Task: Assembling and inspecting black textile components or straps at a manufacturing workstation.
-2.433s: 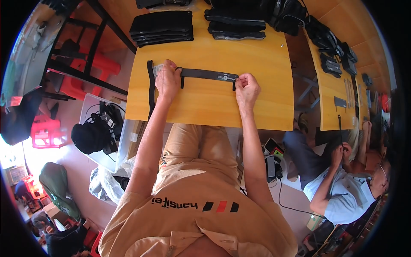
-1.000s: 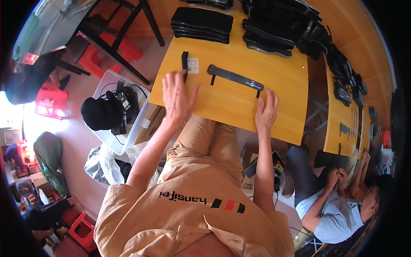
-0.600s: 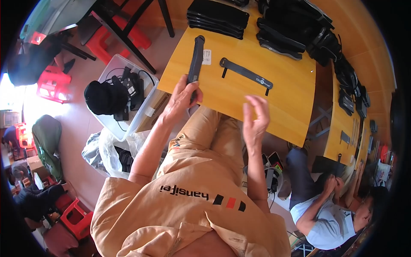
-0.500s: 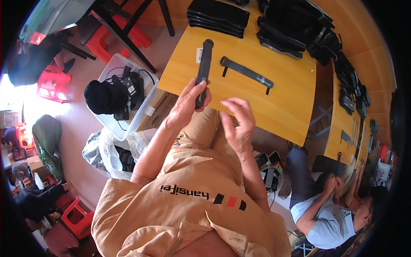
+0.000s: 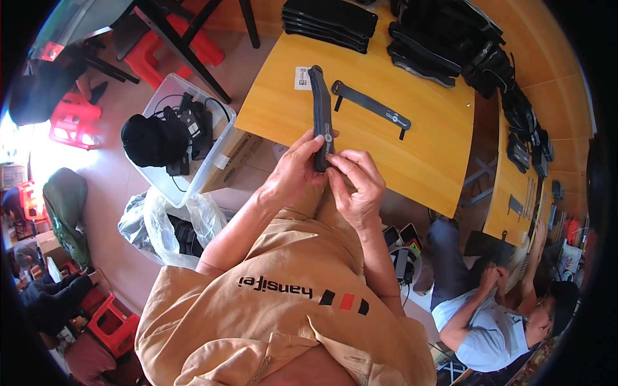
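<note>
My left hand (image 5: pixel 297 168) grips a dark grey strap (image 5: pixel 321 106) near its lower end, thumb on top. The strap points away from me over the near edge of the wooden table (image 5: pixel 270 106). My right hand (image 5: pixel 358 186) pinches that same lower end between thumb and fingertips. Right of it on the table lies a second dark strap (image 5: pixel 371 105), flat and slanting, with a short black tab at each end. A white printed label (image 5: pixel 302 78) is on the tabletop beside the held strap's far end.
At the far edge sits a stack of black padded pieces (image 5: pixel 329 24), with more black pieces (image 5: pixel 425 55) to its right. A clear plastic bin (image 5: pixel 222 122) with black gear stands left of the table. A person in a light shirt (image 5: pixel 483 331) works at the right.
My right hand has moved in from the right and now pinches the strap's lower end. My left hand has shifted slightly right and nearer to me with the strap.
</note>
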`<state>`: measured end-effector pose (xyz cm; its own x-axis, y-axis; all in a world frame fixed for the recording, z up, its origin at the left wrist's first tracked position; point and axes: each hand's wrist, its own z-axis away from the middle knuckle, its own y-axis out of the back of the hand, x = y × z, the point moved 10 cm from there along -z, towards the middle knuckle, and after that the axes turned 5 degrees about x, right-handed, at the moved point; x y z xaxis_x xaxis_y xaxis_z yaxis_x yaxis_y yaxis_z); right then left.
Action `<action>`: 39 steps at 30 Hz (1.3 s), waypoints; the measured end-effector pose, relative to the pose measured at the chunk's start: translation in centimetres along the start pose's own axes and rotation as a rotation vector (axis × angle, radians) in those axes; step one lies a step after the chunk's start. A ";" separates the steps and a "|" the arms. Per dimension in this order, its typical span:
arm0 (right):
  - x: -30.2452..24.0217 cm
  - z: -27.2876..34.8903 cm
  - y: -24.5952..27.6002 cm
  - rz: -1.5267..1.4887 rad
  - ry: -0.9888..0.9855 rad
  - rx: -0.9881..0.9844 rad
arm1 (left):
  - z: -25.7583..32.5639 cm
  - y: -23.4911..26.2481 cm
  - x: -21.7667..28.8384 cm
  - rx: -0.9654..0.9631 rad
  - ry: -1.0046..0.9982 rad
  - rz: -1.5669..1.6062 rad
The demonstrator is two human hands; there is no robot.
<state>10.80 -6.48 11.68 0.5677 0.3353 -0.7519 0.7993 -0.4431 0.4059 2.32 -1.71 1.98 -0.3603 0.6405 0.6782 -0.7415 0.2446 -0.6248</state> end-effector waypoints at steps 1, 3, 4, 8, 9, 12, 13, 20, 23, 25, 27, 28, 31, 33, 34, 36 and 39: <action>0.3 -0.1 0.4 -0.023 -0.018 0.019 | 0.3 -1.1 0.2 -0.145 0.019 0.056; 0.4 -0.4 0.8 -0.049 -0.030 0.009 | 0.5 -1.2 0.6 -0.127 0.026 0.018; 0.5 -0.5 0.9 -0.077 -0.039 -0.001 | 0.6 -1.2 0.7 -0.106 0.029 -0.020; 0.4 -0.8 1.2 -0.062 0.003 -0.048 | 0.7 -0.9 1.1 -0.076 -0.023 -0.104; 0.4 -0.8 1.3 -0.060 0.002 -0.046 | 0.6 -0.8 1.0 -0.078 -0.022 -0.104; 0.1 -0.8 1.2 -0.026 0.037 -0.094 | 0.5 -0.4 1.0 -0.066 -0.081 -0.207; -0.2 -0.8 1.2 -0.003 0.054 -0.110 | 0.4 -0.3 0.9 -0.056 -0.089 -0.202; -1.2 -1.0 0.9 0.111 0.166 -0.161 | 0.6 -0.5 1.4 0.010 -0.128 -0.237; -1.5 -1.0 0.8 0.151 0.213 -0.153 | 0.6 -0.5 1.3 0.006 -0.125 -0.228; -1.6 -1.0 0.8 0.173 0.227 -0.146 | 0.5 -0.6 1.2 0.017 -0.125 -0.206; -1.6 -0.9 0.7 0.198 0.239 -0.137 | 0.5 -0.6 1.1 0.026 -0.122 -0.184; -1.5 -1.0 0.6 0.190 0.227 -0.138 | 0.5 -0.5 1.2 0.031 -0.122 -0.169; -1.3 -0.9 0.3 0.200 0.217 -0.134 | 0.5 -0.4 1.2 0.042 -0.123 -0.149; -1.5 -0.7 0.1 0.218 0.219 -0.128 | 0.5 -0.4 1.2 0.048 -0.123 -0.143; -1.6 -0.7 0.1 0.251 0.213 -0.125 | 0.4 -0.4 1.2 0.039 -0.134 -0.170; -1.6 -0.6 -0.1 0.283 0.208 -0.124 | 0.4 -0.5 1.4 0.030 -0.146 -0.197; -2.1 -0.4 -0.2 0.337 0.283 -0.105 | 0.4 -0.4 1.5 0.026 -0.141 -0.185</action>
<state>9.50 -6.78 13.34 0.8196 0.4070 -0.4032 0.5679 -0.4847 0.6652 1.86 -1.10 3.39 -0.2911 0.4780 0.8287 -0.8158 0.3285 -0.4760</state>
